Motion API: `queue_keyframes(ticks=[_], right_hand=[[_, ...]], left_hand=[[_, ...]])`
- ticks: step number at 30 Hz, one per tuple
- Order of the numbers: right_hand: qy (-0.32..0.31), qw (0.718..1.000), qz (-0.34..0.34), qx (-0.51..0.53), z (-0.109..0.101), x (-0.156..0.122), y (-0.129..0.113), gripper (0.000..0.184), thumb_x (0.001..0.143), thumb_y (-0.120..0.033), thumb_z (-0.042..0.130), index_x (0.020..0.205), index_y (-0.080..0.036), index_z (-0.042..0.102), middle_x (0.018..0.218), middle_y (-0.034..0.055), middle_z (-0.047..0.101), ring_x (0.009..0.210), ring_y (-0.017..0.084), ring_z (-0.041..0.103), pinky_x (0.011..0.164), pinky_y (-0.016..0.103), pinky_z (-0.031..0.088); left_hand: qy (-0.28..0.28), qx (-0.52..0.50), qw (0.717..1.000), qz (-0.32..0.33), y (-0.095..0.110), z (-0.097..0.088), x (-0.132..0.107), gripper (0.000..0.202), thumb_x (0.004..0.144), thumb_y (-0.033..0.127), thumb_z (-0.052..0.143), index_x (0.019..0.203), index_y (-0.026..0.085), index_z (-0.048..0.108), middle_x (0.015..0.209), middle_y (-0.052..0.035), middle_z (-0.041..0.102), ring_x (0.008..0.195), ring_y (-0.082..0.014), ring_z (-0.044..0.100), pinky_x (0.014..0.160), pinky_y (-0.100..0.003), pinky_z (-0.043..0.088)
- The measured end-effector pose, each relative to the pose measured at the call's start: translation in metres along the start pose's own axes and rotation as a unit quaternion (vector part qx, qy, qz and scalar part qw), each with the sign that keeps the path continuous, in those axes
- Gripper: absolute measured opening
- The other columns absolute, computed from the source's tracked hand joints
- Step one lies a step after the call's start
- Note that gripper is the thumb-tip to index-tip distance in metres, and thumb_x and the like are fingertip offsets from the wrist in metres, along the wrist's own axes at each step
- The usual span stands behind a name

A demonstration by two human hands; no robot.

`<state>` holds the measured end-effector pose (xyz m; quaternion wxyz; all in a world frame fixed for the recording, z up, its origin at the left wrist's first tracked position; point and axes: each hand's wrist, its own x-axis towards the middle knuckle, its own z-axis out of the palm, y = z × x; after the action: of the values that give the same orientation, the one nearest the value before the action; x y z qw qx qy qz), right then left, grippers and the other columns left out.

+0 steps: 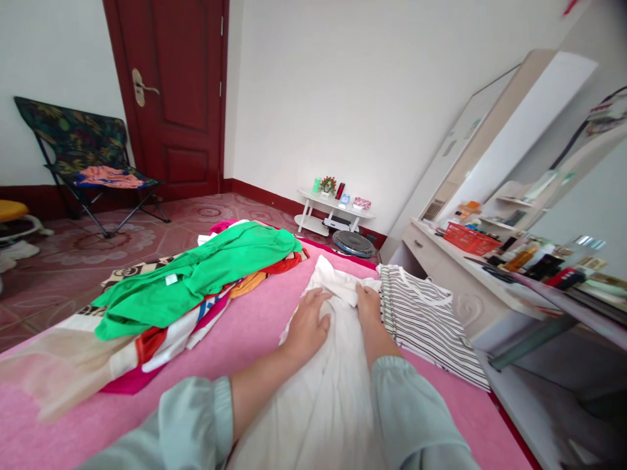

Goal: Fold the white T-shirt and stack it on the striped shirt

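Pink bed cover (255, 326) fills the lower view, w/ white walls (343, 98) and 1 dark red door (181, 98) behind. Both my hands reach forward out of grey-green sleeves (196, 418) over 1 white garment (333, 391), which lies flat on the bed in front of me, approx. in the middle. My left hand (308, 320) rests palm down on it, fingers flat and a bit spread. My right hand (369, 307) is just beside, its fingers curled round a folded edge of the same cloth, pinching it. Touching the white garment on the right lies 1 striped shirt (426, 320), black & white, folded. On the left, well apart from my hands, is 1 pile of clothes (171, 326) w/ 1 green shirt (206, 267) on top. Its small tag (171, 279) has writing too small to read. Right of the bed stands a bench (460, 294) w/ 1 red basket (470, 238) and several bottles (524, 258), labels blurred. 1 folding chair (73, 150) is near the door.
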<state>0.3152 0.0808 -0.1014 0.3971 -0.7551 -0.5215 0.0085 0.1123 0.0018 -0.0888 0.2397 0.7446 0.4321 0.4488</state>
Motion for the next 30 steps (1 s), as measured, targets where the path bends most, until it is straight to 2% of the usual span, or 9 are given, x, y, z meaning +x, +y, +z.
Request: queue_keyframes(ticks=[5,10,13,17,20,23,25,28,30], right_hand=[[0.022,0.999,0.031,0.026,0.000,-0.003,-0.003,0.036,0.085,-0.039,0.037,0.054,-0.022,0.045,0.053,0.0014,0.053,0.058,0.018,0.047,0.056,0.027,0.036],[0.049,0.997,0.052,0.032,-0.002,-0.009,-0.005,0.026,0.081,-0.034,0.041,0.063,-0.020,0.053,0.063,0.0032,0.061,0.065,0.018,0.053,0.064,0.026,0.040],[0.069,0.994,0.076,0.025,-0.003,-0.012,-0.007,0.015,0.073,-0.024,0.047,0.079,-0.016,0.058,0.077,0.0079,0.065,0.071,0.020,0.058,0.071,0.028,0.043],[0.077,0.995,0.068,0.014,-0.007,-0.016,-0.018,0.030,0.066,-0.017,0.050,0.096,-0.013,0.058,0.092,0.0110,0.065,0.082,0.021,0.060,0.077,0.029,0.043],[0.063,0.996,0.041,-0.050,-0.014,-0.011,-0.028,0.035,0.070,-0.023,0.053,0.104,-0.017,0.056,0.098,0.0081,0.065,0.085,0.022,0.060,0.076,0.031,0.043],[0.018,0.990,0.006,-0.139,-0.018,0.005,-0.035,0.040,0.076,-0.040,0.054,0.109,-0.019,0.057,0.097,0.0086,0.065,0.090,0.024,0.060,0.076,0.033,0.043],[-0.025,0.988,0.005,-0.152,-0.019,0.021,-0.036,0.039,0.073,-0.045,0.059,0.100,-0.018,0.063,0.092,0.0102,0.067,0.091,0.027,0.061,0.077,0.035,0.043],[-0.059,0.990,0.025,-0.128,-0.021,0.045,-0.030,0.018,0.066,-0.034,0.065,0.072,-0.018,0.067,0.078,0.0106,0.068,0.086,0.028,0.063,0.075,0.035,0.044],[-0.048,0.993,0.038,-0.098,-0.021,0.057,-0.022,0.014,0.066,-0.029,0.062,0.063,-0.016,0.066,0.072,0.0110,0.067,0.081,0.028,0.064,0.070,0.035,0.046]], left_hand=[[-0.034,0.137,0.990,-0.030,-0.012,0.007,0.056,0.057,0.077,0.016,0.055,0.133,0.019,0.044,0.128,-0.0093,0.053,0.125,-0.0229,0.040,0.104,-0.036,0.033],[-0.042,0.174,0.981,-0.073,-0.023,0.020,0.069,0.042,0.080,0.020,0.055,0.122,0.019,0.057,0.108,-0.0092,0.063,0.108,-0.0243,0.051,0.094,-0.037,0.038],[-0.053,0.174,0.983,-0.030,-0.020,0.022,0.063,0.027,0.080,0.018,0.055,0.103,0.023,0.067,0.099,-0.0059,0.064,0.102,-0.0233,0.052,0.091,-0.036,0.038],[-0.104,0.194,0.972,0.078,-0.012,0.022,0.054,0.027,0.075,0.008,0.055,0.092,0.023,0.070,0.093,-0.0063,0.061,0.098,-0.0229,0.053,0.087,-0.036,0.039],[-0.125,0.207,0.962,0.126,-0.008,0.024,0.051,0.023,0.081,0.012,0.052,0.090,0.022,0.071,0.090,-0.0077,0.060,0.096,-0.0229,0.053,0.083,-0.035,0.040],[-0.129,0.224,0.952,0.164,-0.007,0.026,0.051,0.022,0.086,0.016,0.048,0.088,0.020,0.070,0.088,-0.0082,0.059,0.093,-0.0233,0.053,0.079,-0.035,0.041],[-0.128,0.233,0.948,0.176,-0.006,0.025,0.050,0.022,0.085,0.014,0.048,0.086,0.020,0.069,0.087,-0.0078,0.059,0.092,-0.0236,0.053,0.077,-0.035,0.041],[-0.132,0.233,0.947,0.175,-0.006,0.021,0.048,0.020,0.082,0.012,0.050,0.086,0.021,0.067,0.089,-0.0065,0.059,0.092,-0.0233,0.054,0.076,-0.034,0.042],[-0.137,0.222,0.952,0.157,-0.006,0.019,0.048,0.019,0.077,0.014,0.054,0.090,0.022,0.065,0.093,-0.0051,0.059,0.094,-0.0230,0.055,0.075,-0.032,0.043]])
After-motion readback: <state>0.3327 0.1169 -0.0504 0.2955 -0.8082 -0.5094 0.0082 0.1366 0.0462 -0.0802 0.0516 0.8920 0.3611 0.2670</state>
